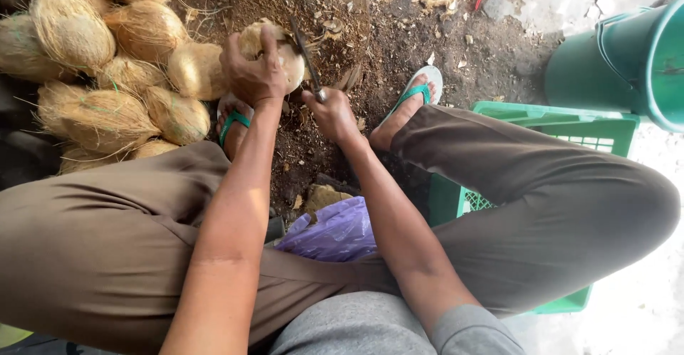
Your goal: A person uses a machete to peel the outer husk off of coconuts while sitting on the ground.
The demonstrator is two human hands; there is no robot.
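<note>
My left hand (251, 72) grips a pale, partly husked coconut (291, 59) from above, holding it down over the dirt ground. My right hand (331, 113) is closed around the handle of a dark knife (306, 52), whose blade rests against the coconut's right side. Both forearms reach forward between my knees, which are in brown trousers. My feet wear white sandals with green straps, the left one (234, 121) under my left hand and the right one (413, 93) beside my right hand.
A pile of several fibrous brown coconuts (107, 63) lies at the left. A green plastic crate (591, 131) sits under my right leg, and a green bucket (627, 63) stands at the upper right. A purple plastic bag (335, 230) lies between my legs. Husk scraps litter the ground.
</note>
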